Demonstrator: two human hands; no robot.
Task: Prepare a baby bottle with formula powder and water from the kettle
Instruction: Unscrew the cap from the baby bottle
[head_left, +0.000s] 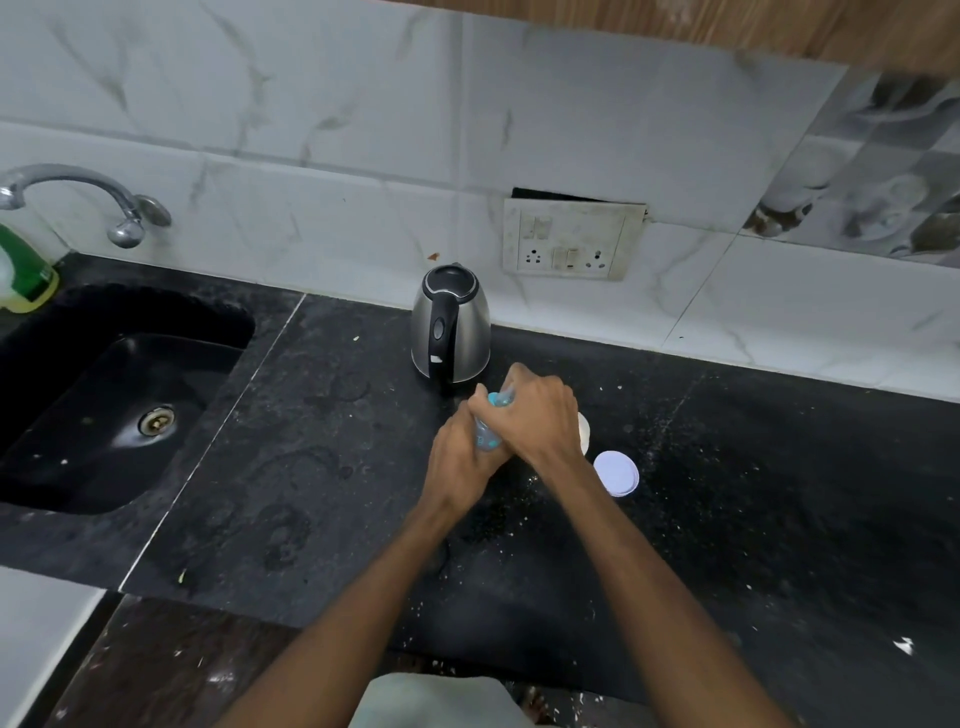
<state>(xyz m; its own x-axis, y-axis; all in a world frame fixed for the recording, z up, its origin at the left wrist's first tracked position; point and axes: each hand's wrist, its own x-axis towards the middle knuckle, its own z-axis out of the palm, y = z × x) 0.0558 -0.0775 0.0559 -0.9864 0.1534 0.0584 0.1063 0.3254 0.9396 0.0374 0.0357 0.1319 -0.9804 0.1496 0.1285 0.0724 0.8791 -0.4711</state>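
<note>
A clear baby bottle (487, 435) with blue markings and a blue collar stands between both hands on the black counter. My left hand (460, 462) wraps its lower body. My right hand (540, 415) closes over its top. A steel kettle (451, 323) with a black handle and lid stands just behind, lid down. A white formula container (585, 430) peeks out from behind my right hand, mostly hidden. Its round white lid (616, 473) lies flat to the right.
A black sink (104, 395) with a tap (78, 200) lies at the left, a green dish-soap bottle (23, 275) at its back corner. A wall socket panel (571, 240) sits behind the kettle. White powder specks dot the counter (779, 493).
</note>
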